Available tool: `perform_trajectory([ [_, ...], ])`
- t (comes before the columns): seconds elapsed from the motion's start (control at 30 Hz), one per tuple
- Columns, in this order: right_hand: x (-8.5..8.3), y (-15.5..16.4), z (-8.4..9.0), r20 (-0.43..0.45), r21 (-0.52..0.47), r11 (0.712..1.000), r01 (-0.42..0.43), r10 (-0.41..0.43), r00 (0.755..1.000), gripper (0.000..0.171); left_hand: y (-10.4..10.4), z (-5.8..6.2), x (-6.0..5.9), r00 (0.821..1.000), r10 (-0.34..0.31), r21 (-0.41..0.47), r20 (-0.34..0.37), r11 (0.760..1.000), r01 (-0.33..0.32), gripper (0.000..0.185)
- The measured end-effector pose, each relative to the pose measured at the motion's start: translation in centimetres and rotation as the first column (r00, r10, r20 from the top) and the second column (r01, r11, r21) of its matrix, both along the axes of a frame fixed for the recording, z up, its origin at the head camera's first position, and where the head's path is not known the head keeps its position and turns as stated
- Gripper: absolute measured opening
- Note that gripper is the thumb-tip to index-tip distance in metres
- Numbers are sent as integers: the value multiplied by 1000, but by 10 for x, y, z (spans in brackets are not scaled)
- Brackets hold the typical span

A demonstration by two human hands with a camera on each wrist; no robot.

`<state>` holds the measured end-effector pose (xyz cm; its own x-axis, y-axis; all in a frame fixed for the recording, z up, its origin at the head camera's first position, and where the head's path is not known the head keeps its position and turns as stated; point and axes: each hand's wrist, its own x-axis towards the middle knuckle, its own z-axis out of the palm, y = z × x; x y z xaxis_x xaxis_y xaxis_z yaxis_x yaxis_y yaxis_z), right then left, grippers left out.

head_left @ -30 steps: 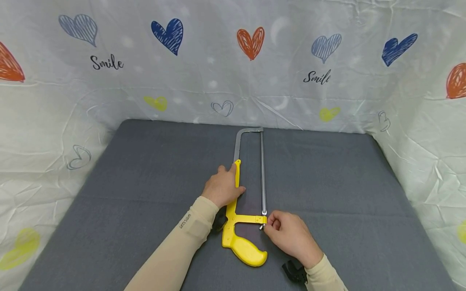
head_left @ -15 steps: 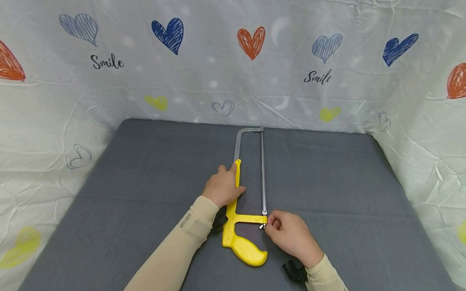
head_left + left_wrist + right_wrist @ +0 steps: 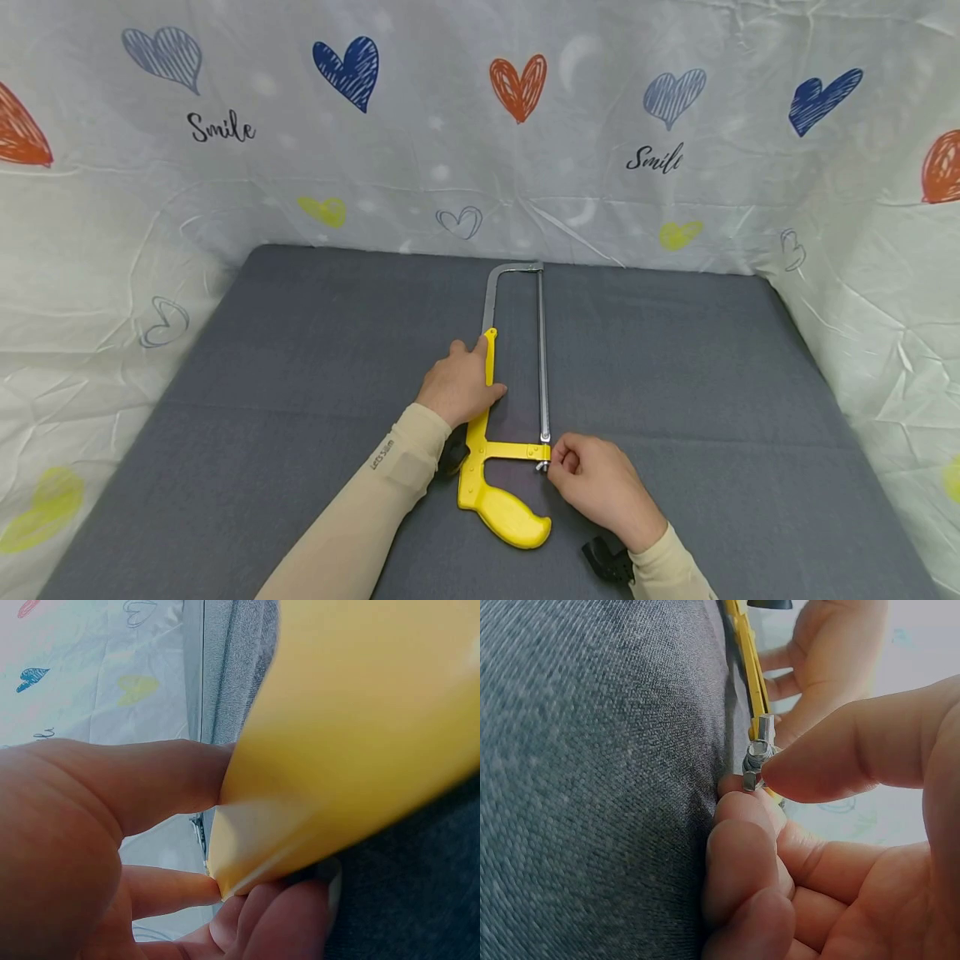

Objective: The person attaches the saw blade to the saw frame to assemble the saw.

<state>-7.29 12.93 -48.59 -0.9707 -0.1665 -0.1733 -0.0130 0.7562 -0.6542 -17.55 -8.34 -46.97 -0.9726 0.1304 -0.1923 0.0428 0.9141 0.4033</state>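
A hacksaw with a yellow handle (image 3: 513,518) and a silver front frame (image 3: 490,302) lies flat on the grey cloth, its handle toward me. Its blade (image 3: 542,358) runs along the right side. My left hand (image 3: 456,387) grips the yellow upper bar, thumb on the inner side and fingers on the outer. At the blade's near end, below the yellow crosspiece (image 3: 517,452), sits a small metal wing nut (image 3: 759,752). My right hand (image 3: 600,483) pinches this wing nut between thumb and index finger, with the other fingers curled against the cloth.
Grey cloth (image 3: 720,358) covers the table. Behind it and along both sides hangs a white curtain (image 3: 420,158) printed with hearts and "Smile". A black wrist camera (image 3: 606,560) sits under the right wrist; another (image 3: 453,452) is at the left wrist, beside the saw.
The wing nut's wings stand at a different angle, so it has turned a little. My right fingertips have shifted very slightly; the left hand and the hacksaw keep their place.
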Motion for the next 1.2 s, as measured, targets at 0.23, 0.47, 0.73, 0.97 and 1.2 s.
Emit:
perform_trajectory([
  [0.23, 0, 0, -1, -5, 3, 1000, 4, -4, 1000, 17, 0, -2, -2, 1000, 0, 1, 8, 1000, 0, 90],
  [0.47, 0, 1, -1, 2, -1, 1000, -1, 1, 1000, 17, 0, -2, -1, 1000, -5, 0, 7, 1000, 5, 90],
  [0.73, 0, 1, -2, 2, -5, 1000, 5, -5, 1000, 15, 0, -2, -1, 1000, 1, 0, 7, 1000, -1, 90],
  [0.97, -1, 1, -2, 27, -6, 1000, 30, -29, 999, 14, 0, -1, -1, 1000, 0, -4, 12, 1000, 0, 90],
  [1.2, -1, 1, -2, 2, 2, 1000, 13, -13, 1000, 16, 1, -1, -1, 1000, 2, -3, 14, 1000, -2, 90],
])
